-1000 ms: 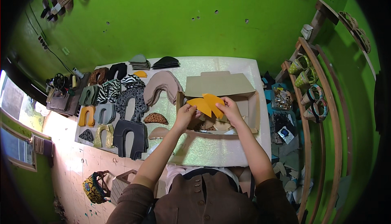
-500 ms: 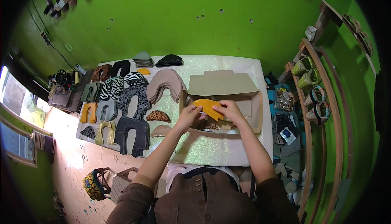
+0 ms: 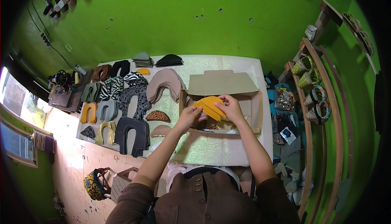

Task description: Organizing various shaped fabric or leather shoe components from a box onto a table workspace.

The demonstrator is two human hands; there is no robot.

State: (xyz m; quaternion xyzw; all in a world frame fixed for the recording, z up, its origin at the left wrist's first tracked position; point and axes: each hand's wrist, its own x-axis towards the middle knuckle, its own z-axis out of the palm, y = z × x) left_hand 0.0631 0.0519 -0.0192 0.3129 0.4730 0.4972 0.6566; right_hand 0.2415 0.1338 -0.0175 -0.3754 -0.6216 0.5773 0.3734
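Note:
Several yellow-orange shoe pieces [image 3: 210, 107], fanned out in a small stack, are held up between my two hands over an open cardboard box [image 3: 256, 120]. My left hand [image 3: 190, 117] pinches the stack at its left end. At the right edge my right hand [image 3: 230, 109] grips it between thumb and fingers. Below the hands, part of a leopard-print piece [image 3: 212, 126] shows inside the box; the rest of the contents is mostly hidden by my hands.
Stacks of cut U-shaped pieces lie left on the white table [image 3: 228, 152], among them dark grey ones [image 3: 138, 128] and beige ones [image 3: 165, 80]. A leopard-print half-moon stack [image 3: 159, 115] sits left of the box. A wooden rack [image 3: 332, 134] with sandals stands at right.
The yellow-orange pieces have spread wider, fanning apart. My right hand has shifted slightly up along their right edge, while the left hand stays almost in place.

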